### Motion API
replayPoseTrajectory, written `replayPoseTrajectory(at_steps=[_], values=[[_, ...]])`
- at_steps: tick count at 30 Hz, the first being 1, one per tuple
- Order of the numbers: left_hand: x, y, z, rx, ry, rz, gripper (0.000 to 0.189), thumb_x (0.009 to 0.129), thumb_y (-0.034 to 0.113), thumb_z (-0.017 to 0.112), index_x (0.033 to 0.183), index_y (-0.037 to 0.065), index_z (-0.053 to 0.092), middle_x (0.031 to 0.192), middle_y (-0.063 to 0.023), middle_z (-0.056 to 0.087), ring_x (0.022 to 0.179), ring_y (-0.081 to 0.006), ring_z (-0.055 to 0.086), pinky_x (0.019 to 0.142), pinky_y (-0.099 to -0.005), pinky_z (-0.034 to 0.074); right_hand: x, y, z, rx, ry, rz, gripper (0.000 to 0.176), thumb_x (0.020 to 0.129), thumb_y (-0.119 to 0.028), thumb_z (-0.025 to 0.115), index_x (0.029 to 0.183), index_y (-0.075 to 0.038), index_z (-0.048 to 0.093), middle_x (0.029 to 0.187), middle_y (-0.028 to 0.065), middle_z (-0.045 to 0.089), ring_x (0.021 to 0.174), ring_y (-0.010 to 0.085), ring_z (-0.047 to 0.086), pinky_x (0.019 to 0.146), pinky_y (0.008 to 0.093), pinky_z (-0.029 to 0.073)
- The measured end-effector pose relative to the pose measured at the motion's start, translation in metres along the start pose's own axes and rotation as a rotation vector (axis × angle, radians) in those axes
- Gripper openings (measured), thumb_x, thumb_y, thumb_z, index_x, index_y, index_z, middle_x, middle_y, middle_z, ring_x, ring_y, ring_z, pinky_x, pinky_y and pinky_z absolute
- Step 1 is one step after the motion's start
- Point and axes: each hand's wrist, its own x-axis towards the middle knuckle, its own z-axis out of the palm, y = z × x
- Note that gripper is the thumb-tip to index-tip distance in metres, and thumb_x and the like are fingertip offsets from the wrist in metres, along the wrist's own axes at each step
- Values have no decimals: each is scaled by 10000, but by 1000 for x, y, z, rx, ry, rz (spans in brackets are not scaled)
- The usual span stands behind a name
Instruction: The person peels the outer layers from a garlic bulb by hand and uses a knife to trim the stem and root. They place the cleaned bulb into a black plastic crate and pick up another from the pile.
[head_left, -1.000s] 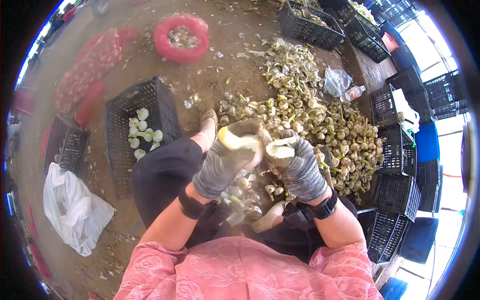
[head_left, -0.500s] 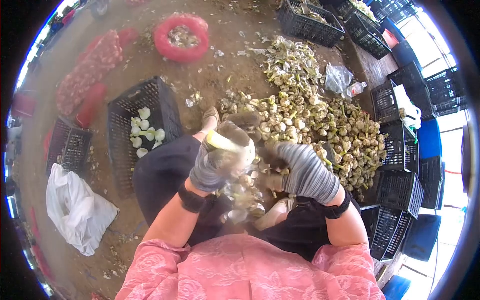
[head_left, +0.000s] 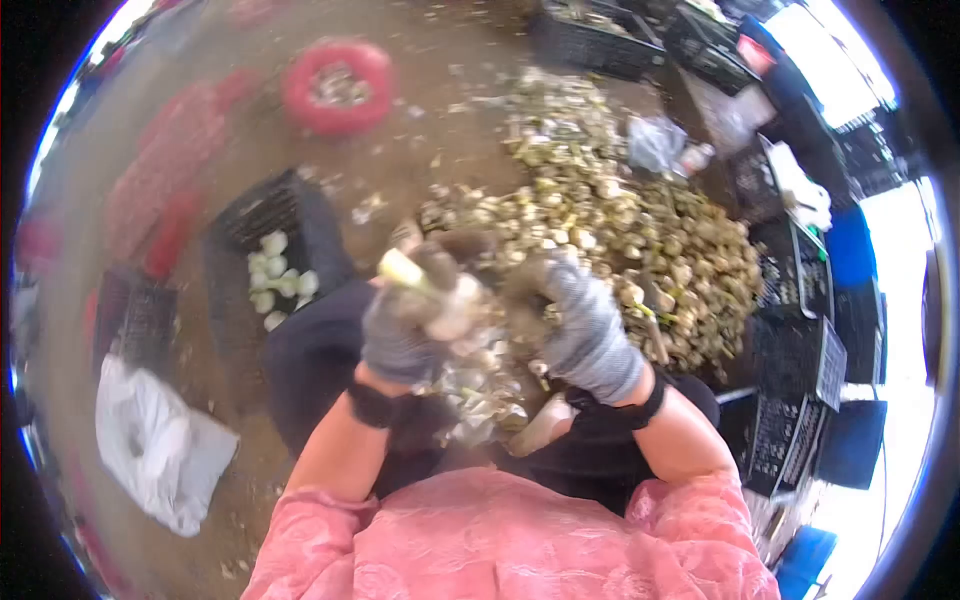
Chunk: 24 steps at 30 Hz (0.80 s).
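Note:
My left hand [head_left: 402,325], in a grey knit glove with dark fingers, is closed around a garlic bulb [head_left: 452,312]. The bulb's pale cut stem [head_left: 400,268] points up and to the left. Just right of the bulb, apart from it, is my right hand [head_left: 578,315] in a matching striped glove. Its fingers are curled and blurred, and what they hold, if anything, I cannot make out. Loose garlic skins [head_left: 482,400] lie between my legs below both hands. A large heap of unpeeled garlic [head_left: 690,260] spreads ahead and to the right.
On my left stands a black crate [head_left: 325,225] with several white garlic bulbs [head_left: 272,265] in it. A white bag [head_left: 150,440] lies nearer. Ahead are a red rolled-down net sack [head_left: 372,70] and filled red net bags [head_left: 165,160]. Black crates [head_left: 790,370] line the right side.
My view has shifted slightly. My left hand still holds the garlic bulb, now tilted more to the left. The right hand has moved slightly left and its fingers have turned.

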Motion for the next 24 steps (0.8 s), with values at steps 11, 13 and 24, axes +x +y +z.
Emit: replayPoseTrajectory(at_steps=[11, 13, 24], values=[[13, -17, 19, 928, 305, 255, 263, 830, 264, 507, 758, 13, 540, 864, -92, 570, 765, -166, 535, 687, -289, 441, -18, 11, 24, 242, 37, 330, 284, 722, -136, 633, 952, 13, 555, 775, 168, 604, 714, 216, 592, 666, 321, 471], [15, -17, 13, 874, 411, 153, 299, 845, 299, 494, 696, 40, 500, 792, -77, 545, 695, -138, 496, 620, -273, 410, -19, 15, 25, 360, 39, 344, 241, 735, -123, 620, 926, 13, 561, 754, 168, 597, 686, 238, 584, 638, 330, 465], [19, -15, 9, 164, 271, 89, 325, 862, 405, 492, 803, 86, 501, 798, -42, 490, 709, -132, 532, 606, -238, 473, -21, 24, 15, 216, 161, 274, 84, 742, 11, 556, 825, 0, 544, 681, 82, 575, 614, 149, 540, 584, 279, 458]])
